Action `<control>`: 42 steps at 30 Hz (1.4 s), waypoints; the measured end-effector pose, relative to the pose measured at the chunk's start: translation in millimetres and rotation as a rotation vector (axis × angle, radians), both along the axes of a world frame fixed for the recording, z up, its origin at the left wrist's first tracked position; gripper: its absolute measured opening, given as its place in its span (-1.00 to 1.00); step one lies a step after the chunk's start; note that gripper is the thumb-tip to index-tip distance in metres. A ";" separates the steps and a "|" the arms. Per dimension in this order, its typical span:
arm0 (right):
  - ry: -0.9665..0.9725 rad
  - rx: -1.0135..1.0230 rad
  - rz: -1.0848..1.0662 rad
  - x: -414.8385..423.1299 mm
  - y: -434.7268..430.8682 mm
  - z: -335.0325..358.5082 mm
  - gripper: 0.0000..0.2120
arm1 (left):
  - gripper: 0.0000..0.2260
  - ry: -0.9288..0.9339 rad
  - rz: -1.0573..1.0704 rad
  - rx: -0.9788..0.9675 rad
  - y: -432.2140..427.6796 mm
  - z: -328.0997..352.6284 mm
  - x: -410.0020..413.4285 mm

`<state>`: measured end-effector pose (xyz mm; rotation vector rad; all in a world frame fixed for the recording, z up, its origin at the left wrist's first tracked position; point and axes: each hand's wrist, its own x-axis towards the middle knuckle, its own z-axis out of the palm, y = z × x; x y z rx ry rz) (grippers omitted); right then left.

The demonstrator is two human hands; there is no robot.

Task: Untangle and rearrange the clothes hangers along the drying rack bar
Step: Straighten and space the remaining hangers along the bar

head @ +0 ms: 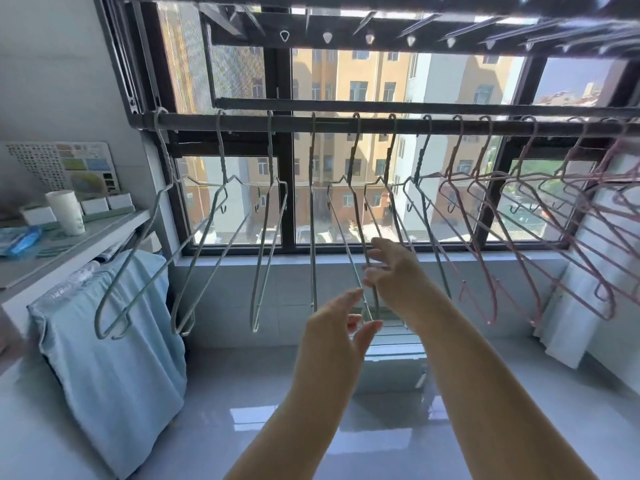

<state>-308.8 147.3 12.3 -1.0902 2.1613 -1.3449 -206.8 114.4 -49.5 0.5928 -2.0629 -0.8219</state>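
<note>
A dark drying rack bar (346, 122) runs across the window. Several pale green hangers (221, 188) hang along its left and middle, and several pink hangers (540, 216) crowd and overlap at the right. My right hand (391, 271) pinches the lower arm of a green hanger (358, 216) near the middle, between thumb and fingertips. Just below and to the left, my left hand (341, 327) is raised with straight fingers spread. Its thumb and fingers lie on either side of the bottom end of the neighbouring green hanger (341, 230), without gripping it.
A second rack (415, 32) with pegs hangs overhead. A blue cloth (110, 341) drapes over a rail at the left, under a shelf (86, 233) with a white cup (67, 211) and boxes. A white radiator-like panel (588, 271) stands at the right. Below is a glossy tiled floor (398, 427).
</note>
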 end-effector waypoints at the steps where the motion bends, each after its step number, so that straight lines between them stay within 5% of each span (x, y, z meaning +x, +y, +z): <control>1: -0.037 -0.013 0.017 -0.3 1.4 -1.6 -0.55 | -0.59 0.002 -0.004 0.018 0.0 -0.7 -3.0; 9: -0.357 -0.188 0.109 -2.9 3.2 -8.5 -0.47 | -0.83 -0.027 0.038 0.012 -1.1 -14.2 -15.8; 20: -0.414 -0.215 0.135 -2.7 -5.7 -9.6 -0.49 | -0.89 0.032 0.066 0.032 -4.0 -10.2 -14.7; 38: -0.359 -0.194 0.139 6.0 -6.4 -11.7 -0.49 | -0.89 -0.008 0.062 0.034 -5.0 -11.4 -6.5; 42: 0.040 0.005 0.111 9.2 9.2 -2.1 -0.49 | -0.78 -0.010 0.066 0.022 -0.6 -9.9 -2.7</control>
